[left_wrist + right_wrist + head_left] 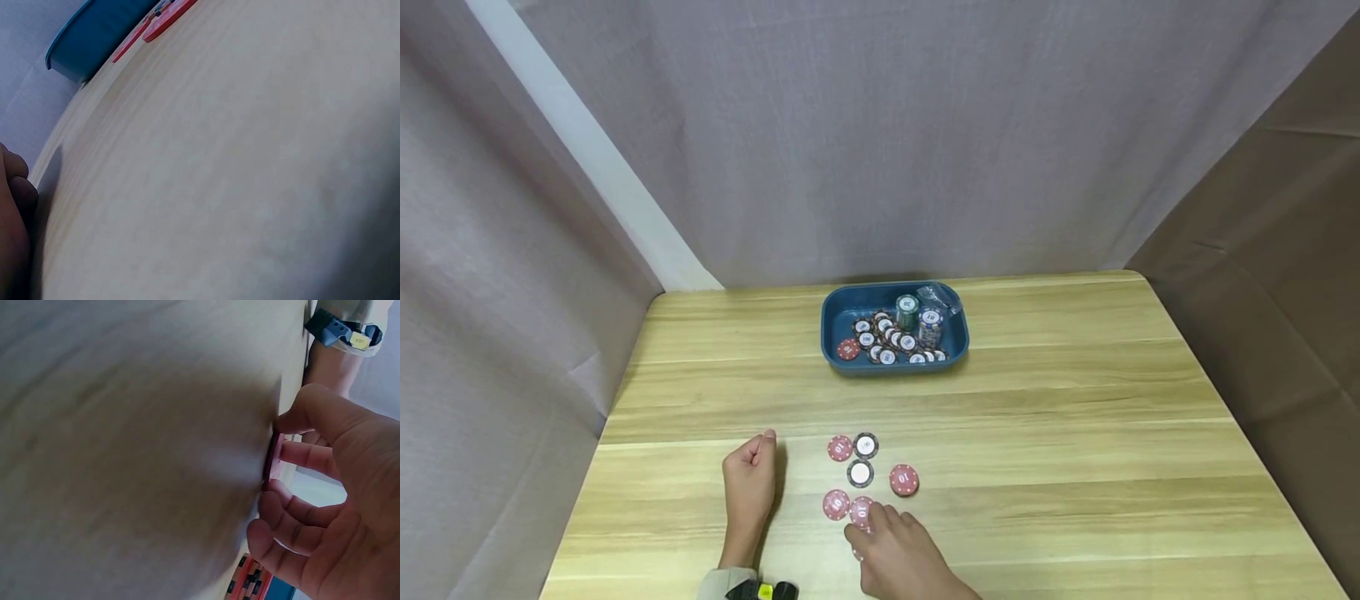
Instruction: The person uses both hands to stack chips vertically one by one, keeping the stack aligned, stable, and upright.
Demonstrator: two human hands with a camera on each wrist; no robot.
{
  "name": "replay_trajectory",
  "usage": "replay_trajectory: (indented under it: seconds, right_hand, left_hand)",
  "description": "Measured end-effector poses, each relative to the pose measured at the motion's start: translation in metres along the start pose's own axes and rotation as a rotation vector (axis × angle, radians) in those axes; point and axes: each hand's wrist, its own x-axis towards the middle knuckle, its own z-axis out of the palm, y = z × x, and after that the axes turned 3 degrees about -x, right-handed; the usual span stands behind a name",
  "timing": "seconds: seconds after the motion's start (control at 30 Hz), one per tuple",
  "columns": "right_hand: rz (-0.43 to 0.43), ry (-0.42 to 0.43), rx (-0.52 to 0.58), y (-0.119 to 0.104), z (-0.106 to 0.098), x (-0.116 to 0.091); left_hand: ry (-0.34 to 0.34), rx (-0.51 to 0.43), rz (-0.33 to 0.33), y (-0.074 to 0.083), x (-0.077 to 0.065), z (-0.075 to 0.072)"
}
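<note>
My left hand (750,483) rests on its side on the wooden table, fingers curled into a fist around nothing visible. To its right, my right hand (902,554) reaches over the near chips. The right wrist view shows its thumb and fingers pinching a red poker chip (272,462) at the tabletop, the index finger on its face. Close by lie a red chip (836,504), another red chip (840,448), a black-rimmed chip (866,445) and a second black-rimmed chip (860,474). A red chip (904,480), seemingly stacked, lies apart to the right. Part of one chip is hidden beneath the right hand.
Farther back on the table stands a blue tray (831,363) with loose chips, a green-edged stack (907,312), a blue-edged stack (930,327) and clear plastic wrap (936,296). Grey cloth (880,142) hangs behind the table's far edge.
</note>
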Motion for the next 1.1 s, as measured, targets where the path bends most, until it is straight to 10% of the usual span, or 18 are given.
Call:
replay_trajectory:
  seconds: [0.37,0.77,1.1]
  right_hand:
    - [0.054,-0.071,0.227,0.008,-0.006,0.0]
    - [0.208,-0.095,0.163,0.044,-0.02,0.011]
    - [0.271,-0.085,0.06,0.062,-0.016,0.008]
  left_hand:
    - [0.02,0.035,-0.038,0.014,-0.006,-0.007]
    - [0.015,0.021,-0.02,0.005,-0.001,-0.006]
    - [-0.002,0.016,-0.027,0.039,-0.009,0.001]
